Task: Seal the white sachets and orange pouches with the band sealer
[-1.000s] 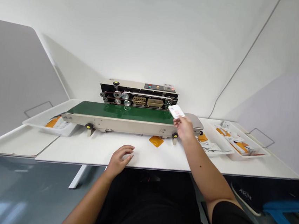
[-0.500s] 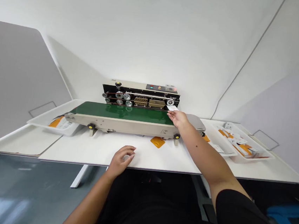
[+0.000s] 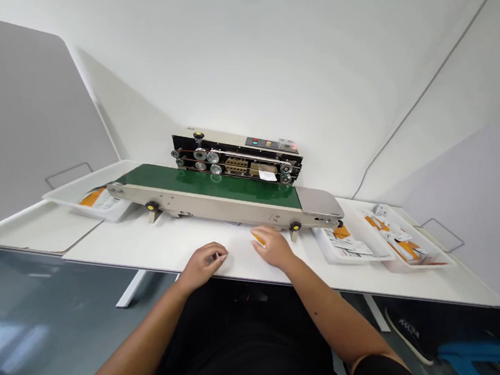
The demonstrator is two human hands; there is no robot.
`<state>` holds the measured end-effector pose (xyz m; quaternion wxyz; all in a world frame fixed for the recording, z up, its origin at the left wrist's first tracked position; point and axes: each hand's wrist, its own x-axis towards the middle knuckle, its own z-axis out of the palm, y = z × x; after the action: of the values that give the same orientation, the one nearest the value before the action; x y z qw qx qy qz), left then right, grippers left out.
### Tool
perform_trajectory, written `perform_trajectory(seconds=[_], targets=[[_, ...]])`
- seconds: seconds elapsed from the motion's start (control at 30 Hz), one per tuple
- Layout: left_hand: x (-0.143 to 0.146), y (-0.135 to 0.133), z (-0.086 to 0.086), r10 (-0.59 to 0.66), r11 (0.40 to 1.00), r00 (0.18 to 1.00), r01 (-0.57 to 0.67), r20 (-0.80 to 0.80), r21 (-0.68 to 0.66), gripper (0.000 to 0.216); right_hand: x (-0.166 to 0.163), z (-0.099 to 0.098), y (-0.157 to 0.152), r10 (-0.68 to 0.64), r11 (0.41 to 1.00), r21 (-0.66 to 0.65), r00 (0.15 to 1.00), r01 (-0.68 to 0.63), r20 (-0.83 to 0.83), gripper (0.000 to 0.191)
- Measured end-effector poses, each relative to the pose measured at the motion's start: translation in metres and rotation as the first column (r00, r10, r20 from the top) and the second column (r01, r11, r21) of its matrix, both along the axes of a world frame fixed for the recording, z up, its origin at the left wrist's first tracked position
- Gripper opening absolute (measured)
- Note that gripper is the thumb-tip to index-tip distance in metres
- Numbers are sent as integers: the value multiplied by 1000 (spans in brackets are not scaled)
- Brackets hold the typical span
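Note:
My right hand (image 3: 273, 247) is over the table just in front of the sealing machine, its fingers closed on a small orange packet (image 3: 259, 238), mostly hidden under them. To its left, my left hand (image 3: 204, 264) rests near the table's front edge. Its fingers are loosely curled, with a small gap to the thumb and nothing visible in them. A white packet (image 3: 267, 176) stands at the heater blocks of the band sealing machine (image 3: 237, 141), above the green conveyor belt (image 3: 214, 187); neither hand touches it.
On the right are two white plastic bins (image 3: 336, 257) (image 3: 441, 264) of orange and white packets. Another bin (image 3: 117, 215) with packets sits under the belt's left end. A metal plate (image 3: 319, 201) extends the conveyor rightward. A blue stool (image 3: 476, 357) stands below right.
My right hand has let go of the white packet, come down toward me and taken the orange packet on the table. The white packet has travelled left along the machine.

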<state>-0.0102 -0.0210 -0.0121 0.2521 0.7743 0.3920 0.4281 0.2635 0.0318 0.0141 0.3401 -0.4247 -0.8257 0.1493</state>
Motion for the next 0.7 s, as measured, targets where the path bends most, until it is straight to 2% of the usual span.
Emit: perform_trajectory(seconds=[0.07, 0.13, 0.2, 0.23, 0.33, 0.47, 0.5, 0.7], targets=[[0, 2, -1, 7, 1000, 1000, -7, -24, -20, 21, -8, -21, -7, 6, 999, -47, 984, 3, 180, 49], [-1, 7, -3, 15, 999, 998, -17, -54, -33, 21, -13, -35, -6, -29, 992, -109, 962, 60, 270, 60], [-2, 15, -7, 35, 999, 995, -38, -97, -26, 20, -14, -42, -2, -49, 985, -144, 948, 98, 313, 63], [-2, 20, -10, 47, 999, 991, -49, -128, -11, 21, -14, -44, 0, -50, 983, -152, 946, 104, 319, 62], [-1, 39, -22, 84, 996, 960, -82, -267, 18, 43, -13, -46, 2, -49, 983, -154, 954, 98, 294, 60], [11, 66, -33, 162, 987, 851, -146, -500, 72, 71, -14, -44, 1, -124, 985, -83, 955, 152, 271, 69], [14, 73, -34, 173, 985, 839, -156, -517, 76, 75, -15, -43, 2, -155, 981, -69, 950, 179, 272, 73], [27, 110, -28, 194, 980, 787, -187, -586, 72, 72, -22, -43, 14, -280, 931, -143, 907, 337, 314, 81]])
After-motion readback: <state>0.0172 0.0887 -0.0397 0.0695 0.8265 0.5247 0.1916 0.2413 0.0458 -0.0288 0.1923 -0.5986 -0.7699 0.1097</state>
